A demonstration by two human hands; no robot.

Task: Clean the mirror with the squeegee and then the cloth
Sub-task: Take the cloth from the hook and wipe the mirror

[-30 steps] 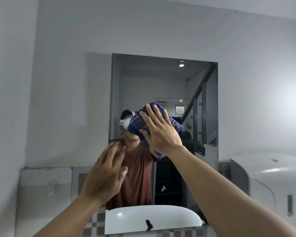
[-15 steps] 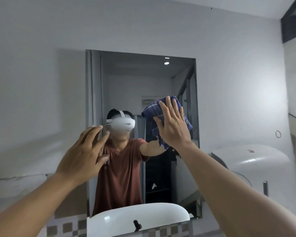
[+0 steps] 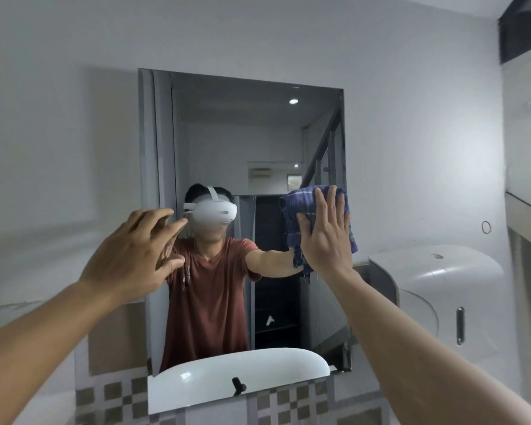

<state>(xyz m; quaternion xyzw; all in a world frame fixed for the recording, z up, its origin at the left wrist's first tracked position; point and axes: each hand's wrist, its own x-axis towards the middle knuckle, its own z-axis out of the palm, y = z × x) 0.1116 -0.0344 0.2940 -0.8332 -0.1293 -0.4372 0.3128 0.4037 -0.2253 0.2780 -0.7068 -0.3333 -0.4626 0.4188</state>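
Head view, cloth stage of the task. The right hand (image 3: 325, 237) lay flat, fingers straight and pointing up, and pressed the cloth (image 3: 301, 204) against the mirror (image 3: 227, 133) at its right edge, about mid-height. The cloth sat directly between palm and glass. Bunched folds showed to the left of the fingers, above their tips, and below the outer side of the hand. This hand was therefore the working one, with no gap to close.

The left hand (image 3: 129, 256) was raised near the mirror's left edge, fingers spread and loosely bent, holding nothing. Whether its fingertips touched the glass could not be told. It was well apart from the cloth.

The mirror's long axis ran vertically. Because the cloth was at the right edge, nearly all the glass lay to the left of the right hand, with further strips above and below it. The coming stroke would probably travel leftward, or up or down along that edge, with flat pressure kept so the folds did not slip from under the palm. No squeegee was in view.
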